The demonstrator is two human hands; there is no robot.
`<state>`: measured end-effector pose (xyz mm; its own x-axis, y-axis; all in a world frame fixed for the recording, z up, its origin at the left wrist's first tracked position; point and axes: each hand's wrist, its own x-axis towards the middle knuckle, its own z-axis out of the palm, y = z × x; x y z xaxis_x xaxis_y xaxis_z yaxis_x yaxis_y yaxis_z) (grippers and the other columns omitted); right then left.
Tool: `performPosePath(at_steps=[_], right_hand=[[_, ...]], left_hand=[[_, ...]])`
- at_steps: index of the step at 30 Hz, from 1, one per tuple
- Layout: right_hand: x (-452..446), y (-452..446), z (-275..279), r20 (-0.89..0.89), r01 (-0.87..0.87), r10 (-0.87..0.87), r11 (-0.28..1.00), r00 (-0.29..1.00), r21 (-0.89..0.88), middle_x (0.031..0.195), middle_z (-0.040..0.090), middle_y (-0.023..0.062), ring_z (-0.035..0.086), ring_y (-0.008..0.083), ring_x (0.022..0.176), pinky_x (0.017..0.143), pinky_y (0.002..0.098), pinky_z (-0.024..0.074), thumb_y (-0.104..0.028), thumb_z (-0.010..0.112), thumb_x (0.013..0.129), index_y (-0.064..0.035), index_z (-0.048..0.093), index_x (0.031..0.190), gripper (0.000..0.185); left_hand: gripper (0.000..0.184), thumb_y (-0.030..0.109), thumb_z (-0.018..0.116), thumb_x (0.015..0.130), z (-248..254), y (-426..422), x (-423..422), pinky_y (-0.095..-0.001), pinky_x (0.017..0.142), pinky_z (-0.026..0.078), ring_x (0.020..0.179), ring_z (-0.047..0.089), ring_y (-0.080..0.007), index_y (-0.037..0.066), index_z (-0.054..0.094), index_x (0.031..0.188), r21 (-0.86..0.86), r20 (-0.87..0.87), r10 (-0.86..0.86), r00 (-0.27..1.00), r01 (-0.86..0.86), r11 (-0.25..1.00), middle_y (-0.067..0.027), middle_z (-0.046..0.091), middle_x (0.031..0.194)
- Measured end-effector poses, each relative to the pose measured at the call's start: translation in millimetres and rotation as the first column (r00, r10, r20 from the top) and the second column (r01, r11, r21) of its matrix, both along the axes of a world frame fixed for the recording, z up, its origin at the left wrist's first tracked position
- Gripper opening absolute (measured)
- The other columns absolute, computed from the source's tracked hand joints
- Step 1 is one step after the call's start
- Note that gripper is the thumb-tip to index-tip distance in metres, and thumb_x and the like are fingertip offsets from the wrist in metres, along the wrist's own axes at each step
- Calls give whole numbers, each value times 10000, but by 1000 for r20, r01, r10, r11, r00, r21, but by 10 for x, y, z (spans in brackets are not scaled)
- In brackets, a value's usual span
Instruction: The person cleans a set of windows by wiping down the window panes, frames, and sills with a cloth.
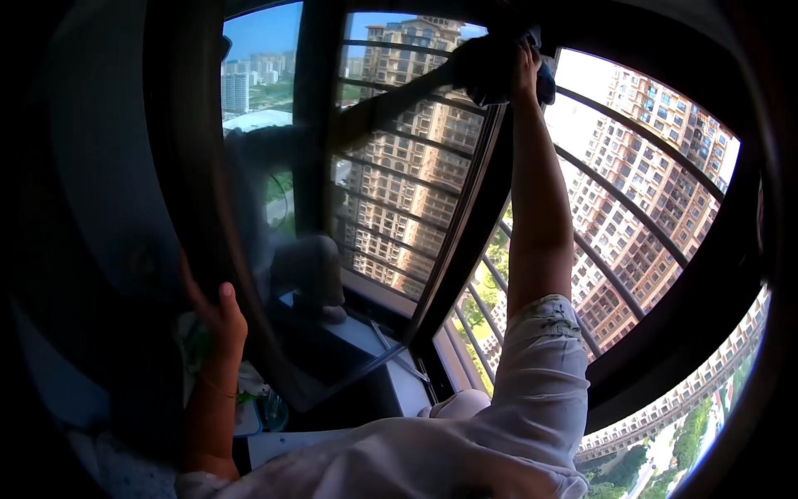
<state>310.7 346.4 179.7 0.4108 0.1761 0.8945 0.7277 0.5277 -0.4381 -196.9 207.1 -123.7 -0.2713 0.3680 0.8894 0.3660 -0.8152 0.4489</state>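
Observation:
High up, my right hand [526,71] is closed on a dark cloth [545,83], pressed near the top of the upright window frame [465,220]. The right arm is stretched out in a pale sleeve with a patterned cuff. Low on the left, my left hand [223,320] is at the dark edge of the open window sash [187,183]. Its thumb points up on one side and its fingers reach along the other, seeming to grip the edge; shadow partly hides them. The sash glass mirrors my arm and body.
Dark horizontal bars [619,195] cross the opening on the right. Tall buildings [644,158] and greenery stand far below and beyond. A pale sill [399,378] runs under the window. A glass container [273,409] and other items sit in shadow beside my left forearm.

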Motion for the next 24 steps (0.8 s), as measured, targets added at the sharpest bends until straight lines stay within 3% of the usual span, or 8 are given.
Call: performPosePath(at_steps=[1,4,8,13,16,18,22,24], right_hand=[[-33,46,-68,139,300,-303,953,943,45,1372,323,298,407,439,1222,995,438,373,-392,442,913,-87,472,1324,513],[-108,49,-779,51,172,-181,975,982,142,1358,295,323,412,484,1186,997,442,375,-358,501,905,-123,451,1343,499],[-310,-25,-2353,-19,318,-317,946,948,60,1315,305,369,407,527,1154,967,482,391,-336,507,918,42,377,1324,570],[-620,-226,-4507,-356,238,-512,773,782,-589,1279,345,351,440,524,1109,944,504,415,-512,419,932,41,338,1340,692],[-1203,-253,-4439,-598,29,-590,725,542,-689,1314,319,357,467,515,1113,932,538,425,-479,405,939,-5,339,1364,640],[-1804,-512,-3958,-611,-36,-475,770,634,-637,1335,270,376,448,521,1135,950,526,413,-430,427,944,6,311,1384,630],[-2925,-1028,-3577,-153,38,-79,968,985,-250,1334,223,374,408,533,1118,908,501,398,-339,468,953,38,286,1391,606],[-3172,-1189,-3246,300,30,-12,998,954,-57,1307,251,373,401,507,1108,865,505,397,-308,464,961,22,351,1358,529]], left_hand=[[788,524,441,938,13,18,2,-389,1071,288,1318,353,-298,-56,238,1431,6,-11,17,1000,-17,1000,-204,310,1456],[757,491,437,949,0,-48,-13,-391,1064,298,1314,358,-304,-62,239,1426,-5,-29,29,999,-29,1000,-215,312,1448],[754,464,467,943,68,-35,-7,-393,1053,318,1294,377,-306,-78,241,1416,-8,-14,27,1000,-27,1000,-225,323,1426],[747,435,523,924,80,-3,28,-390,1043,328,1261,402,-302,-63,259,1415,30,29,-63,998,62,998,-228,363,1378],[756,431,573,894,-30,144,-35,-404,1017,348,1212,436,-315,-57,297,1401,85,14,3,1000,-4,996,-229,400,1325],[752,418,601,880,-31,175,-23,-420,997,358,1189,447,-324,-62,322,1387,130,23,17,1000,-20,991,-233,427,1282],[763,416,655,851,-14,152,-6,-371,1006,368,1194,464,-268,-43,343,1374,140,-13,183,983,-179,974,-176,455,1288],[777,362,655,836,123,171,72,-457,980,370,1155,452,-402,-53,297,1387,135,-53,219,974,-210,968,-261,438,1261]])
